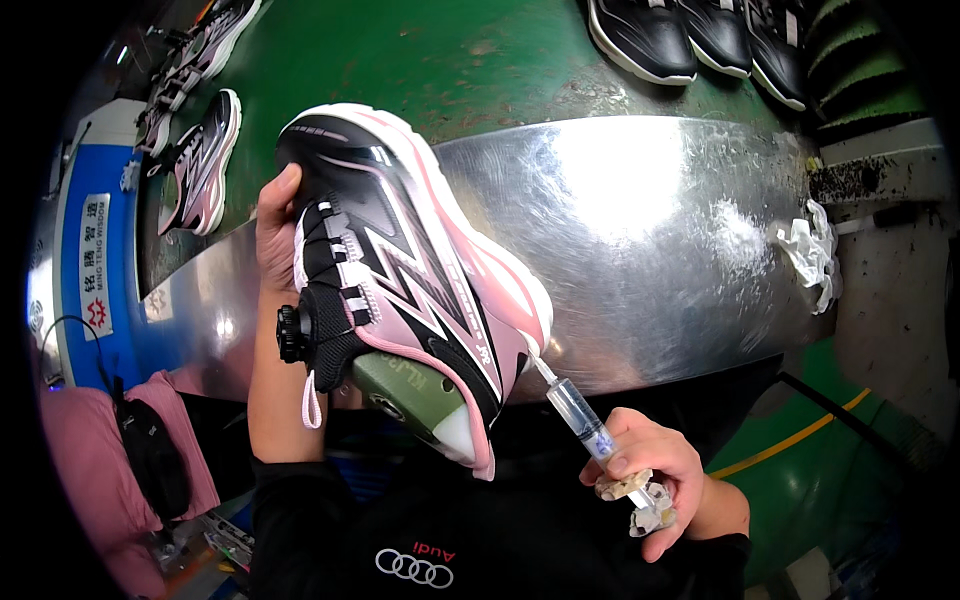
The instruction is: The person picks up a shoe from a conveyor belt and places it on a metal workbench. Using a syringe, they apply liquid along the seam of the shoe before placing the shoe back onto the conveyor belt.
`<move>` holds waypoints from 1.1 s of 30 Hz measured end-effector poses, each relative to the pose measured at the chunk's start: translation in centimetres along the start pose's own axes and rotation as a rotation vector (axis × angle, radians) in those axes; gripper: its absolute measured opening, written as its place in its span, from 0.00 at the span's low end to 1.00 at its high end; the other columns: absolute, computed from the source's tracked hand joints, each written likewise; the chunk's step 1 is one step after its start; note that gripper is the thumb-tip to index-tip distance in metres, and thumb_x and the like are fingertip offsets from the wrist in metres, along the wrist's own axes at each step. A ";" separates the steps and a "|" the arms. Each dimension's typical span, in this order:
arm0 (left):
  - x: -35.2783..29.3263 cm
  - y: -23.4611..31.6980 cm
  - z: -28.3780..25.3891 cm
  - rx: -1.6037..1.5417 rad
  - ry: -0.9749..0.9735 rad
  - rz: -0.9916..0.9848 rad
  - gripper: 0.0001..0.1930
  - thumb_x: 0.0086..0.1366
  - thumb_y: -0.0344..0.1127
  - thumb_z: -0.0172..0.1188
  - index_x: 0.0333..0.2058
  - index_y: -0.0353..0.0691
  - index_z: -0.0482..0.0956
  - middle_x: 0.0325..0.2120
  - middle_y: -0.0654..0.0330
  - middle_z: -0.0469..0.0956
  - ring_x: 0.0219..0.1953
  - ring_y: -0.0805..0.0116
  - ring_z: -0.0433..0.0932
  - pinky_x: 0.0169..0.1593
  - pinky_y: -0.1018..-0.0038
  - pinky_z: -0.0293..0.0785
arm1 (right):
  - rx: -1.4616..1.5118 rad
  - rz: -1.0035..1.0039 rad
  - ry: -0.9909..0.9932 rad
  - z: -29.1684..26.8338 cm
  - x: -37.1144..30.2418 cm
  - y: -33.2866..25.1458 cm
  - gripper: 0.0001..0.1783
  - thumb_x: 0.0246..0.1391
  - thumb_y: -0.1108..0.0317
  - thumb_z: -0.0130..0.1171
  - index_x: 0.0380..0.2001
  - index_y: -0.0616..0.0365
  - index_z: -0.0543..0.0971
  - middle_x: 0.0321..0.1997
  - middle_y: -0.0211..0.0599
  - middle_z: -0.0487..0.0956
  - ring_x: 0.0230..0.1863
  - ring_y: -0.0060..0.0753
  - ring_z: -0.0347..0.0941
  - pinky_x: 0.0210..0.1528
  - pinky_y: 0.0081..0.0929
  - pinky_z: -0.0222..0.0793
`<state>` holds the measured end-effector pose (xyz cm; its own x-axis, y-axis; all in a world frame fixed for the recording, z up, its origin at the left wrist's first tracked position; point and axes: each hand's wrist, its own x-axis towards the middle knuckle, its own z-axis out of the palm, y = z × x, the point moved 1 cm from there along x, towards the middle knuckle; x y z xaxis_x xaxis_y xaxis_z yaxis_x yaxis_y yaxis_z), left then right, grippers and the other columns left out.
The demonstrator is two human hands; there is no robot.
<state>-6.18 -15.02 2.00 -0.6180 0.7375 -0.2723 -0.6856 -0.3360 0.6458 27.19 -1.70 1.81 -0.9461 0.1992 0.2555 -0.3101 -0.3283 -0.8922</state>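
Observation:
A pink and black sneaker [430, 250] with a white and pink sole hangs in front of me, its toe pointing away and to the left. Inside it sits a green shoe last [405, 385]. My left hand [277, 228] grips the shoe by its forefoot; most of its fingers are hidden beneath. Between the fingers of my right hand [655, 470] is a clear syringe [575, 410], with grubby clumps around its plunger end. The syringe's thin tip meets the shoe near the heel, where the upper joins the sole. A black dial [290, 333] sticks out at the shoe's tongue.
Below the shoe lies a shiny metal plate [620, 260] on a green bench [450, 60]. Black shoes [645, 40] stand at the far right, more pink sneakers [208, 160] at the far left. Crumpled white material [810, 255] lies at the plate's right edge. Pink cloth [85, 450] hangs at left.

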 end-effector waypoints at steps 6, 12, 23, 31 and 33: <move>-2.3 2.4 -3.7 0.284 0.058 -0.030 0.21 0.61 0.42 0.50 0.50 0.36 0.69 0.45 0.52 0.74 0.44 0.56 0.76 0.48 0.58 0.73 | -0.035 0.024 0.002 -0.3 0.3 0.5 0.40 0.30 0.49 0.72 0.46 0.62 0.73 0.38 0.36 0.77 0.30 0.32 0.64 0.33 0.26 0.58; -7.0 4.1 -5.3 0.601 0.146 0.053 0.21 0.61 0.34 0.49 0.50 0.28 0.63 0.44 0.48 0.73 0.44 0.60 0.75 0.50 0.66 0.71 | -0.094 -0.033 -0.007 -0.4 2.0 0.8 0.39 0.31 0.50 0.72 0.47 0.60 0.72 0.40 0.34 0.77 0.30 0.32 0.63 0.35 0.25 0.58; -14.8 2.6 -6.4 0.569 0.332 -0.021 0.14 0.61 0.33 0.51 0.44 0.31 0.66 0.40 0.51 0.72 0.43 0.64 0.74 0.50 0.68 0.72 | -0.173 -0.041 -0.012 0.6 2.9 1.8 0.38 0.32 0.53 0.72 0.48 0.58 0.71 0.42 0.33 0.76 0.32 0.30 0.67 0.36 0.25 0.57; -18.3 -0.3 -3.9 0.323 0.160 -0.208 0.29 0.55 0.28 0.51 0.57 0.33 0.59 0.54 0.49 0.65 0.57 0.57 0.64 0.63 0.64 0.56 | -0.174 -0.021 -0.019 1.5 2.5 1.3 0.38 0.32 0.54 0.72 0.48 0.59 0.71 0.43 0.34 0.76 0.31 0.30 0.67 0.36 0.25 0.56; -19.2 -1.4 -3.7 0.305 0.161 -0.254 0.31 0.55 0.30 0.53 0.59 0.32 0.56 0.56 0.49 0.62 0.59 0.56 0.61 0.64 0.62 0.52 | -0.174 -0.014 -0.025 1.5 2.5 1.0 0.38 0.32 0.54 0.72 0.48 0.59 0.71 0.43 0.34 0.76 0.31 0.30 0.67 0.35 0.25 0.56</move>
<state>5.22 -30.86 3.69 -0.5130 0.6651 -0.5426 -0.6934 0.0514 0.7187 24.39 -2.96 2.07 -0.9446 0.1792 0.2752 -0.3040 -0.1606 -0.9390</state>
